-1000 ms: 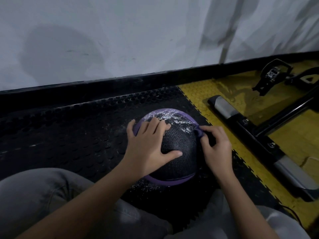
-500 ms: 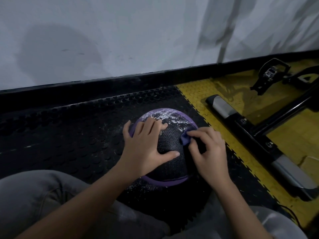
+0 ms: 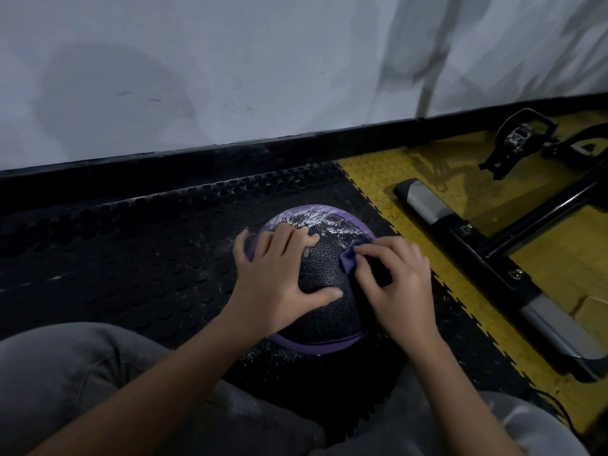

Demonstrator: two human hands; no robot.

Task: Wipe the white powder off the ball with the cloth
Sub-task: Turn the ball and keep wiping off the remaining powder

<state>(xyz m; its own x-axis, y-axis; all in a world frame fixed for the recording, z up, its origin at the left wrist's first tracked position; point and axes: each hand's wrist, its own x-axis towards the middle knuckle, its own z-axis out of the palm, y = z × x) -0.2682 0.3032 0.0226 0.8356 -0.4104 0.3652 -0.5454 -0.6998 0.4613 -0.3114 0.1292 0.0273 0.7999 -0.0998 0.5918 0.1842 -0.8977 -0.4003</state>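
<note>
I am steadying the ball on the floor mat with my left hand spread flat, while my right hand, pinching the cloth, is sliding in from the ball's right edge toward the powder still coating its far side.

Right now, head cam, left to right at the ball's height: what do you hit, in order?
black studded mat → left hand, flat on the ball → purple cloth → right hand, pinching the cloth → yellow floor tiles → exercise machine's base bar.
</note>
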